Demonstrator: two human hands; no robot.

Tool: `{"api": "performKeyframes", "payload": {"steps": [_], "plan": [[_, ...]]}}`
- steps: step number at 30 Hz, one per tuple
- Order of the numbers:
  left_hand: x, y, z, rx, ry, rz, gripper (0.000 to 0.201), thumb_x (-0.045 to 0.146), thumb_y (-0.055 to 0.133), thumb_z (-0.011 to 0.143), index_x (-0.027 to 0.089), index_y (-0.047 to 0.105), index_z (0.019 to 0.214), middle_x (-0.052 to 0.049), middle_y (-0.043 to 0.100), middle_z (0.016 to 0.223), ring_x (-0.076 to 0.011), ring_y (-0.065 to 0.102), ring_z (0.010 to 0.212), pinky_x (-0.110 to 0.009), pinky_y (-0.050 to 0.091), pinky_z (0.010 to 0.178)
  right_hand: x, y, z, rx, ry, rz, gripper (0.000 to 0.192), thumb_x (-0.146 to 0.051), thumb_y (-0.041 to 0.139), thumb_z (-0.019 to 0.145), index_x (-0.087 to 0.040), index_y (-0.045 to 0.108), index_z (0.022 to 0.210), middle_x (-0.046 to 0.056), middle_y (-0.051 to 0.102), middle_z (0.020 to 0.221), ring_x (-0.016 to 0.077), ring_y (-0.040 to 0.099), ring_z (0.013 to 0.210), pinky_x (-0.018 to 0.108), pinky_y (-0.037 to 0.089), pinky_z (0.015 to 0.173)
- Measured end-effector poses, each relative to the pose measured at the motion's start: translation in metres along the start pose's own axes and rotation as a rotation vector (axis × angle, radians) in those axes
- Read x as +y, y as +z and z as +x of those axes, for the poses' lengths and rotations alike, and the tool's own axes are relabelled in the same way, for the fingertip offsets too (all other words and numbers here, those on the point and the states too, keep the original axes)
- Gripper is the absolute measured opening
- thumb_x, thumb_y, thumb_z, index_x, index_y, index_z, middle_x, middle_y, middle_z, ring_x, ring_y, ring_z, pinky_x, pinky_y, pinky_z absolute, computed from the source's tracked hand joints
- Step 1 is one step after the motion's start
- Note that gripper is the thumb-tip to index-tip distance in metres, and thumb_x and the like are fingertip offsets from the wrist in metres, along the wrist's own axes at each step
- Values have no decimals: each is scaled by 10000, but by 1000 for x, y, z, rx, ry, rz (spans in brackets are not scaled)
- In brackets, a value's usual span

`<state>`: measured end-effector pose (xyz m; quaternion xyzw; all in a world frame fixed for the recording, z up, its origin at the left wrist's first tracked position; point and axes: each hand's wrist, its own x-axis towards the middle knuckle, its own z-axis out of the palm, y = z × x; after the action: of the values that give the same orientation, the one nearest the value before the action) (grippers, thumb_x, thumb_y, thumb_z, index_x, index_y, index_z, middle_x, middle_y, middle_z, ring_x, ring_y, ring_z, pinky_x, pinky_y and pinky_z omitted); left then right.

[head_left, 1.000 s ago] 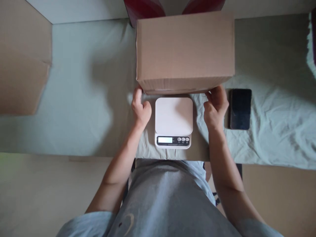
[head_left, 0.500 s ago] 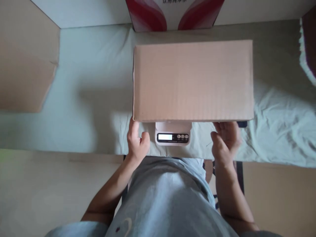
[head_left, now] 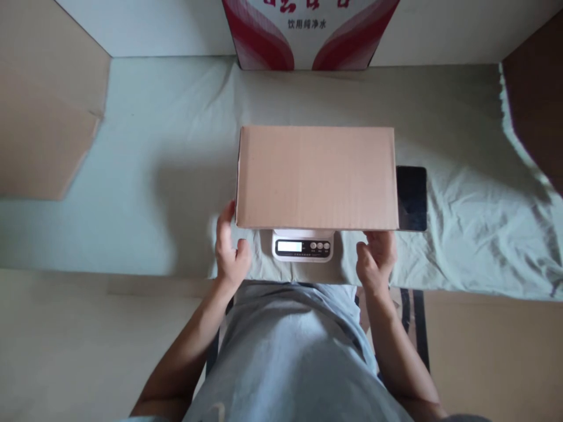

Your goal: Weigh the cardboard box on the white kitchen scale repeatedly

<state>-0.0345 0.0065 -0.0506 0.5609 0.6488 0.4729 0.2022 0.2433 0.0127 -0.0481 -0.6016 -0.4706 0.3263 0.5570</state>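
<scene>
A closed brown cardboard box is over a small white kitchen scale, covering most of it; only the scale's front panel with lit display and buttons shows. Whether the box rests fully on it, I cannot tell. My left hand is at the box's lower left corner, fingers along and under the edge, thumb sticking up free. Beneath the front right edge, my right hand has its fingertips hidden under the box, its thumb apart from the cardboard. A black phone lies partly covered by the box's right side.
A pale green cloth with wrinkles covers the table. Large cardboard stands at the left. At the back is a white and red printed carton. A dark brown panel borders the right side.
The box has come down toward the scale and looks smaller, with both hands moving along with it. More of the black phone now shows at its right.
</scene>
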Motion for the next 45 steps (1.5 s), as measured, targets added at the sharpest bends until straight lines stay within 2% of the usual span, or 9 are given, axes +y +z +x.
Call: {"api": "performKeyframes", "payload": {"steps": [3,7,10,15,24,28,33,39,45], "plan": [[-6,-2,3,33,-15,-30,799,-23,452,645,270,408,1387,-67,504,1422,-216,467,1335,-399,334,1155,6,-6,4,33,11,32,460,-137,524,625,-264,596,1062,17,608,995,196,598,960,440,468,955],[-14,0,1,-2,-27,-58,752,-21,451,652,274,464,1344,-74,542,1382,-225,488,1319,-408,352,1143,8,-9,9,18,40,11,512,-160,547,628,-264,589,1127,36,630,1056,210,607,986,439,464,944],[-15,3,-1,-16,-21,-56,713,-16,449,665,257,484,1323,-84,548,1372,-220,494,1312,-385,386,1116,8,-7,11,20,-6,22,457,-186,560,633,-266,595,1081,27,636,1014,203,613,952,419,478,915],[-10,6,2,-37,-64,-47,653,-11,449,685,234,517,1286,-91,542,1377,-206,484,1318,-356,391,1110,4,0,14,37,11,28,352,-222,602,672,-256,608,1023,16,636,940,185,615,859,372,502,803],[-8,1,7,3,-29,-108,693,-19,453,669,246,490,1309,-64,568,1339,-198,519,1278,-353,381,1117,-7,-3,19,59,-93,10,449,-276,628,691,-226,593,1135,45,623,1024,224,612,983,430,492,889],[-5,0,8,21,19,-168,710,-21,452,661,262,487,1312,-54,562,1340,-205,518,1281,-371,390,1114,-4,-4,15,51,-70,54,451,-256,598,692,-234,587,1142,48,624,1026,211,618,956,429,500,884],[-3,-4,6,19,-6,-158,702,-27,451,662,255,501,1303,-58,575,1323,-210,531,1266,-394,387,1118,-5,-8,15,103,-74,15,486,-249,627,678,-266,594,1163,43,631,1087,220,614,1001,451,478,939],[14,0,-4,-32,-23,-270,725,-35,444,668,250,456,1335,-72,541,1357,-211,491,1305,-397,379,1128,-14,-5,15,108,-103,50,491,-264,653,684,-292,594,1170,36,629,1063,218,614,970,439,487,909],[29,14,-10,46,-13,-346,649,-59,433,671,264,496,1229,-37,565,1240,-133,557,1177,-290,445,1047,-18,1,11,55,-68,42,382,-313,654,703,-226,617,1072,42,621,944,210,620,898,403,508,834]]}}
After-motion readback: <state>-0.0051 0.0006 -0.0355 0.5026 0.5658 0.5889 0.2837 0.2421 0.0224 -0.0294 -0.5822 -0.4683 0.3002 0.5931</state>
